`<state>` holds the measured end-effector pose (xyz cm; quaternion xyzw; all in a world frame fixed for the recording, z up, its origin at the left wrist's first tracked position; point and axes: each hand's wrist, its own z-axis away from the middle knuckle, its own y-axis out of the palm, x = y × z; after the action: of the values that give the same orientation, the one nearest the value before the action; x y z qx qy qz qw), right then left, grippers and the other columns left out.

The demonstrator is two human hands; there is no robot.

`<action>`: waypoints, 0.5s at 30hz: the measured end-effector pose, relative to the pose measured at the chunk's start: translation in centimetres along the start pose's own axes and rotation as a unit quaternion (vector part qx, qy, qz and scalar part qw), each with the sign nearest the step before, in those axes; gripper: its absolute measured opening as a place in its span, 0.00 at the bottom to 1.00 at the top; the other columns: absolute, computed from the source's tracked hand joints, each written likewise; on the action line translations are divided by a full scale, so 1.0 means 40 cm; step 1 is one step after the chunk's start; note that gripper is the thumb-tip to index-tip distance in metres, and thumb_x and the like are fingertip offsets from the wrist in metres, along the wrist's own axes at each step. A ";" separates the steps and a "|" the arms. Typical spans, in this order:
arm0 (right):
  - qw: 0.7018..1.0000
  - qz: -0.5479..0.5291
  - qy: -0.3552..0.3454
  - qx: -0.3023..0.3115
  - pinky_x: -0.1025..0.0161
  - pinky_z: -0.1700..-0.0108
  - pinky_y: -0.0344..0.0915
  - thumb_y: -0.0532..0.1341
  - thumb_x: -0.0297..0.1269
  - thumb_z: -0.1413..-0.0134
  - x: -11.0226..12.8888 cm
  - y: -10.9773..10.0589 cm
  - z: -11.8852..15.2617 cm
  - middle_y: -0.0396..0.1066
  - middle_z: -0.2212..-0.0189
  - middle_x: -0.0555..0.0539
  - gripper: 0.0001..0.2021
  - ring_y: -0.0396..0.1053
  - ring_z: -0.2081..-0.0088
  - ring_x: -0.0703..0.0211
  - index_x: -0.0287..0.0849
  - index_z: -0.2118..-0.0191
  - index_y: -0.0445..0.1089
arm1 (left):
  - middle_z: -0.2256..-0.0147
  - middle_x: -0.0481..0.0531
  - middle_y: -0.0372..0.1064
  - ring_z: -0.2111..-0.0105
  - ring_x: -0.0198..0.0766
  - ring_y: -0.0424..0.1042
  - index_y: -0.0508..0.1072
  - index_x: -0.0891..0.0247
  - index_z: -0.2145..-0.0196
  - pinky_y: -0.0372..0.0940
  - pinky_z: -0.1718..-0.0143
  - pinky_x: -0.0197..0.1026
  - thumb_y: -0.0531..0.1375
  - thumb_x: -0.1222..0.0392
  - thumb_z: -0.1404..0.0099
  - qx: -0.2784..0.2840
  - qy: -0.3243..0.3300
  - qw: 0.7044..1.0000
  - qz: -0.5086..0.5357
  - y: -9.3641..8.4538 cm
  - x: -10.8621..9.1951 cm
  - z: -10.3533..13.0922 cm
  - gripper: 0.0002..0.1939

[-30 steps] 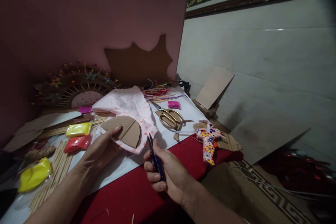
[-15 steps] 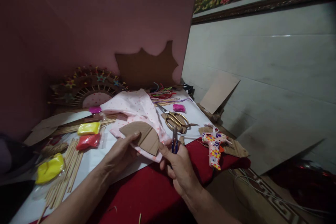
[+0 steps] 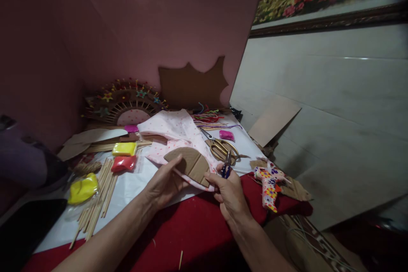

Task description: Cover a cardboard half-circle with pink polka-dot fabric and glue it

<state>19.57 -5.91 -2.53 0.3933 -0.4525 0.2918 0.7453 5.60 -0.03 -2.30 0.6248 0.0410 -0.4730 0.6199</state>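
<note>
My left hand (image 3: 167,182) grips a half-round piece of brown cardboard (image 3: 191,165), its thumb on top and its fingers underneath. Beneath the cardboard lies a pink cloth with red dots (image 3: 172,124), which spreads back over the table. My right hand (image 3: 230,193) pinches the right end of the cardboard and the cloth edge between thumb and finger. Tucked in that same hand, pointing up, is a small blue-handled cutting tool (image 3: 226,168); whether it is scissors or pliers I cannot tell. Gold-handled scissors (image 3: 221,148) lie just beyond.
Wooden sticks (image 3: 101,191) and yellow clay packs (image 3: 83,188) lie left, beside a red pack (image 3: 124,163). A decorated cardboard arch (image 3: 126,101) stands behind. On the right, a flower-patterned cloth figure (image 3: 269,182) rests by the edge of the red tablecloth (image 3: 178,229).
The view has swung left, so everything sits further right in the picture. Both hands keep their hold on the cardboard and cloth; the blue-handled tool now leans to the right.
</note>
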 end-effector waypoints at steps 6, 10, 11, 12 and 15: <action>1.000 -0.022 0.018 0.013 0.75 0.86 0.36 0.66 0.32 0.73 0.010 -0.007 -0.018 0.58 0.86 0.62 0.21 0.49 0.88 0.74 0.45 0.71 0.54 | 0.54 0.70 0.71 0.50 0.57 0.68 0.64 0.70 0.47 0.63 0.51 0.59 0.53 0.51 0.34 0.049 -0.010 0.998 0.048 0.009 -0.017 0.001 0.23; 0.999 -0.029 0.023 0.021 0.76 0.86 0.37 0.66 0.31 0.73 0.011 -0.012 -0.027 0.57 0.87 0.62 0.21 0.49 0.88 0.74 0.45 0.71 0.55 | 0.51 0.73 0.69 0.48 0.60 0.66 0.63 0.74 0.46 0.62 0.50 0.60 0.53 0.50 0.35 0.045 -0.021 0.998 0.042 0.016 -0.022 0.004 0.26; 0.999 -0.028 0.022 0.021 0.76 0.86 0.37 0.66 0.31 0.73 0.010 -0.013 -0.028 0.58 0.87 0.62 0.21 0.49 0.88 0.74 0.45 0.70 0.55 | 0.51 0.73 0.68 0.48 0.59 0.66 0.63 0.74 0.46 0.62 0.49 0.60 0.53 0.50 0.35 0.043 -0.025 0.998 0.041 0.018 -0.022 0.006 0.26; 0.999 -0.026 0.020 0.020 0.76 0.86 0.37 0.66 0.30 0.73 0.010 -0.013 -0.029 0.58 0.86 0.62 0.21 0.49 0.88 0.74 0.45 0.70 0.55 | 0.51 0.72 0.68 0.48 0.59 0.66 0.63 0.74 0.47 0.62 0.49 0.60 0.53 0.50 0.35 0.042 -0.026 0.998 0.040 0.019 -0.023 0.007 0.26; 1.000 -0.021 0.011 0.020 0.76 0.87 0.38 0.65 0.31 0.73 0.007 -0.012 -0.029 0.58 0.86 0.62 0.21 0.49 0.88 0.74 0.45 0.69 0.55 | 0.53 0.70 0.70 0.50 0.57 0.69 0.66 0.72 0.49 0.63 0.50 0.59 0.52 0.51 0.34 0.031 -0.018 0.999 0.031 0.020 -0.020 0.010 0.23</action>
<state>20.59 -5.15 -2.75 0.4143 -0.4299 0.2893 0.7483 5.45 -0.10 -1.10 0.6362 -0.0044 -0.4653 0.6154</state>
